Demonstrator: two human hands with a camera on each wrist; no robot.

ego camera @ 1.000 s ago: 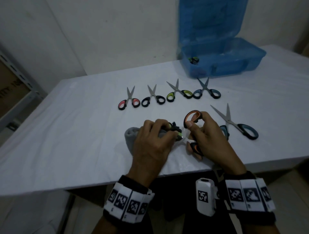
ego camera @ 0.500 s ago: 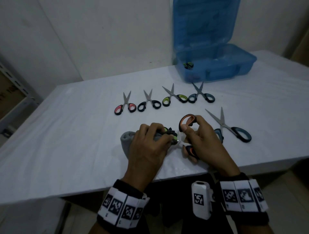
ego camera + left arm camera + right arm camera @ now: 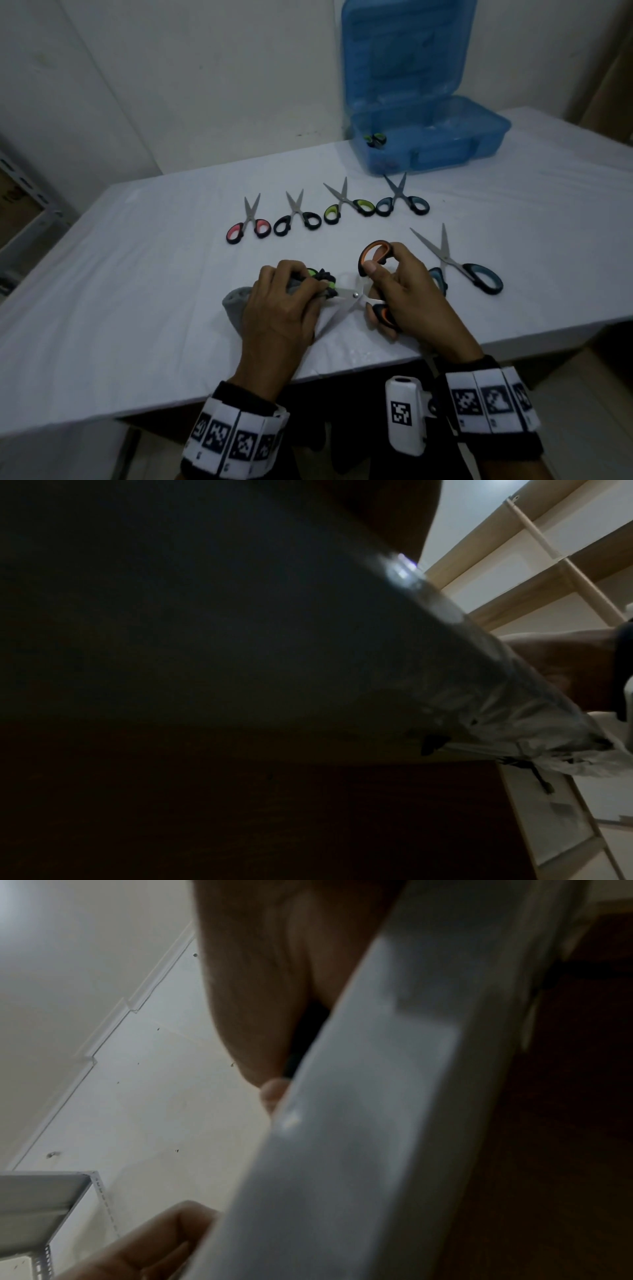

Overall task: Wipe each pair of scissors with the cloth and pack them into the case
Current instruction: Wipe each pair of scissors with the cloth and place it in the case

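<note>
Little has changed — the left hand still pinches the cloth on the blades while the right hand grips the orange scissors, so wiping goes on.

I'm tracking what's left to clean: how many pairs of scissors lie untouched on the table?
5: a back row of pink-handled scissors, black-handled scissors, green-handled scissors and blue-handled scissors, plus large blue-handled scissors beside the right hand.

Orange-and-black scissors meet a grey cloth on the white table. Far right, a translucent blue case; black-and-white checked wristbands near.
</note>
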